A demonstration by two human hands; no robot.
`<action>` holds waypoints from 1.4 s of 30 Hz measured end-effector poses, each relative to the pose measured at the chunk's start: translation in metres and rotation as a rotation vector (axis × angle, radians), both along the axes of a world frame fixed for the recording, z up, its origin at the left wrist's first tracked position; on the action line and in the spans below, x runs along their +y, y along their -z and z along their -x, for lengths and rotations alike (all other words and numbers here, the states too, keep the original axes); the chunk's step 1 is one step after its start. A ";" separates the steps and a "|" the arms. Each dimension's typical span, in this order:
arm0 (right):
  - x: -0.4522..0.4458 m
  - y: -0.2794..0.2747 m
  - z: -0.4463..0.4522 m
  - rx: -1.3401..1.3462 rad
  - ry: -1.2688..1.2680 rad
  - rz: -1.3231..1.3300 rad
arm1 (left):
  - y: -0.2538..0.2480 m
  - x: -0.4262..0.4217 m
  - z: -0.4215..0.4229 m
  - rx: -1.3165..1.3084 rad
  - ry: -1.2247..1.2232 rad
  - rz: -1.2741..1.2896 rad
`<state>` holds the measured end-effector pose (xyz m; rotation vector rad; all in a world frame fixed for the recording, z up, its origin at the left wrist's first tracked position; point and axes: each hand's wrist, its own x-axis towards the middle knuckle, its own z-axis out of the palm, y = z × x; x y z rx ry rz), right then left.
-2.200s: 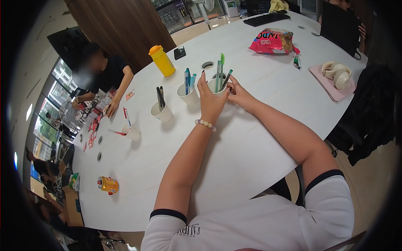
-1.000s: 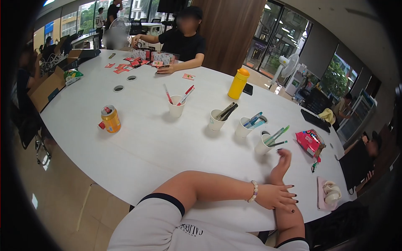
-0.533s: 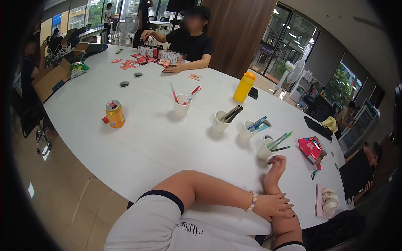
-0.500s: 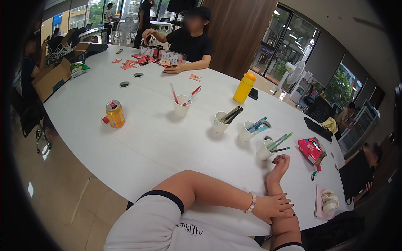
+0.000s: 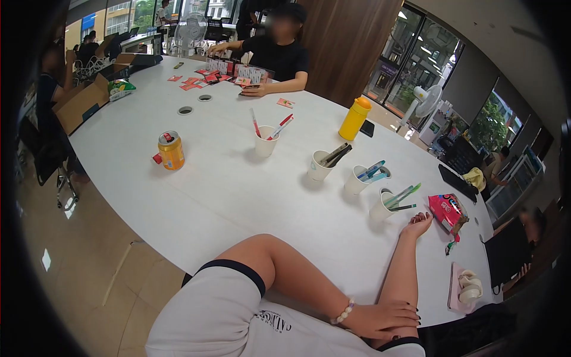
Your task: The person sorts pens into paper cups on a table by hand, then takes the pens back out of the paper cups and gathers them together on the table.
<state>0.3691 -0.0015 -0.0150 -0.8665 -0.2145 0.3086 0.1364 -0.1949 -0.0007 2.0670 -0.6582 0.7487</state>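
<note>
My left hand [image 5: 383, 319] lies across my right forearm [image 5: 399, 276] close to the elbow, its fingers stretched over the skin. A beaded bracelet [image 5: 345, 310] circles that wrist. Palm up on the white table, my right hand [image 5: 418, 224] has its fingers loosely curled in, with nothing visible in them. Just beyond it stands a paper cup of green pens [image 5: 382, 207]. To its right is a red snack bag [image 5: 447, 211], with a small crumpled wrapper [image 5: 451, 246] below. Further left are paper cups with blue pens [image 5: 357, 181], black pens [image 5: 320, 168] and red pens [image 5: 265, 144].
An orange drink can [image 5: 171, 152] stands on the left of the table [image 5: 226, 196]. A yellow bottle [image 5: 355, 119] stands beside a phone [image 5: 368, 128]. Across sits a person [image 5: 276, 56] with red cards [image 5: 196, 83]. Headphones [image 5: 471, 287] lie at the right edge.
My right hand has moved right and slightly up, away from the green pens' cup, its forearm straightening. My left hand has slid down towards the right elbow. The view has shifted a little.
</note>
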 end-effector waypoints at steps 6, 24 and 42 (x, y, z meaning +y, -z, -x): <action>0.005 0.011 -0.024 0.090 -0.050 -0.116 | -0.011 0.048 -0.013 0.010 -0.365 -0.094; 0.005 0.027 -0.067 0.428 -0.335 -0.413 | -0.010 0.030 0.000 0.026 -0.278 -0.151; 0.006 0.027 -0.066 0.392 -0.366 -0.374 | -0.003 0.016 -0.001 -0.245 -0.445 -0.141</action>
